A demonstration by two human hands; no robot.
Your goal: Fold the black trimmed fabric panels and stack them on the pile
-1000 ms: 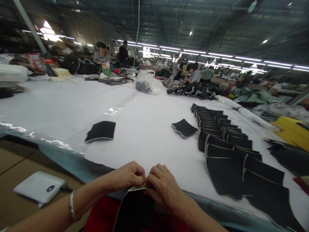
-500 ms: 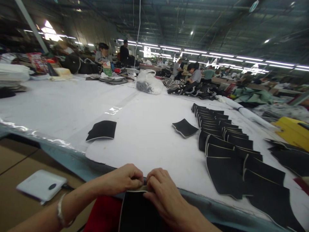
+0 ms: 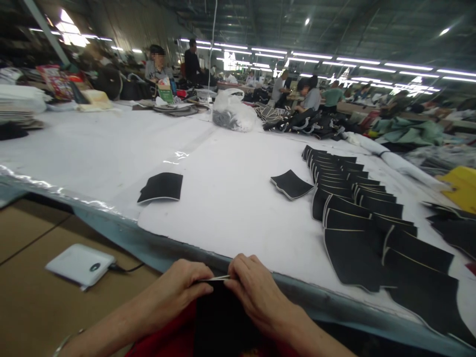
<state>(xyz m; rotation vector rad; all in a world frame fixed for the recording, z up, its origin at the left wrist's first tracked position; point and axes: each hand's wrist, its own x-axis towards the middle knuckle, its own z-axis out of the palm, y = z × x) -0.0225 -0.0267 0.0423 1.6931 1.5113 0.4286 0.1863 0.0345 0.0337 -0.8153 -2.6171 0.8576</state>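
A black panel with a pale edge [image 3: 219, 317] hangs between my hands, just in front of the table's near edge. My left hand [image 3: 186, 282] pinches the left part of its top edge between thumb and fingers. On the right part of that edge, my right hand [image 3: 255, 290] is closed the same way, close to the left one. The panel's lower part lies against red cloth [image 3: 167, 332] and runs out of view. Past my hands, one black piece [image 3: 161, 187] lies at the left on the white table [image 3: 223, 208], another black piece [image 3: 292, 184] nearer the middle.
Overlapping rows of black pieces [image 3: 349, 258] spread along the table's right side. A white device [image 3: 82, 265] with a cable rests on a brown box at lower left. Farther back are a white plastic bag [image 3: 236, 111], a yellow object [image 3: 461, 188] and several people.
The panel's top edge, earlier showing a beige strip, is now a thin pale line between my fingers. My left forearm has lowered slightly. The view has tilted down a little.
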